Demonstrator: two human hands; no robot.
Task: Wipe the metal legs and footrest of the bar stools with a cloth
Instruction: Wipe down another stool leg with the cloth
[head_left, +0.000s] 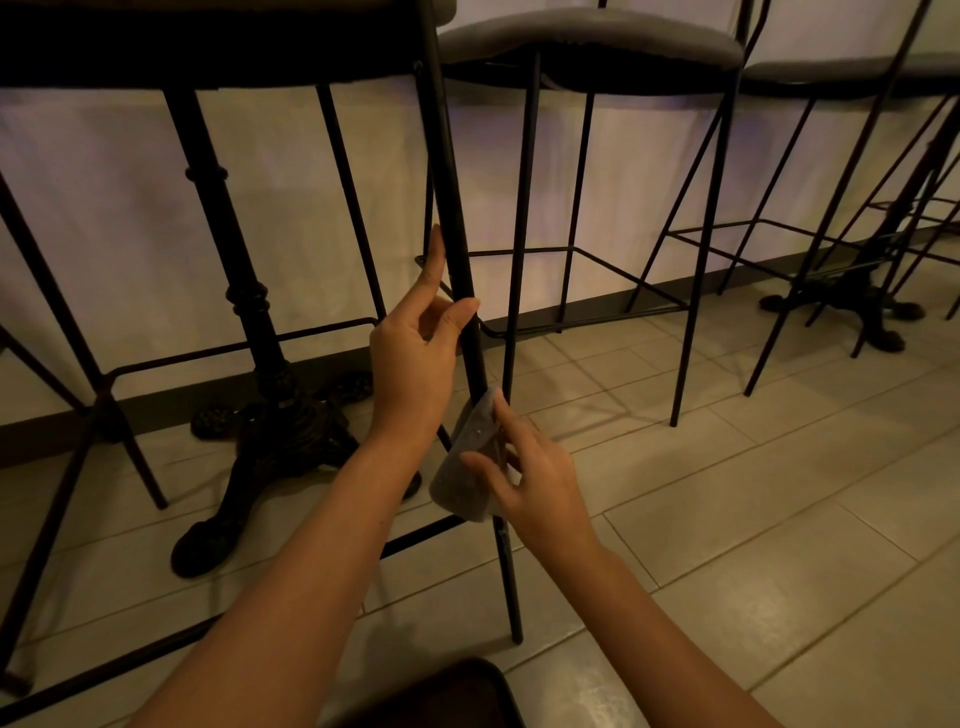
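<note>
A black metal stool leg (451, 171) runs down the middle of the head view, from the dark seat at the top to the tiled floor. My left hand (415, 353) rests against this leg at mid height, thumb and fingers loosely around it. Just below, my right hand (530, 473) pinches a small grey cloth (467, 462) wrapped against the same leg, right above where the footrest bar (421, 538) joins it. A second stool (587, 47) with a grey seat stands behind, its square footrest (613, 270) low near the wall.
An ornate cast-iron table base (270, 415) stands on the left behind the near stool. More stools (852, 78) and another table base (857, 306) line the white wall to the right. Beige floor tiles (753, 493) spread out on the right. A dark object (447, 696) sits at the bottom edge.
</note>
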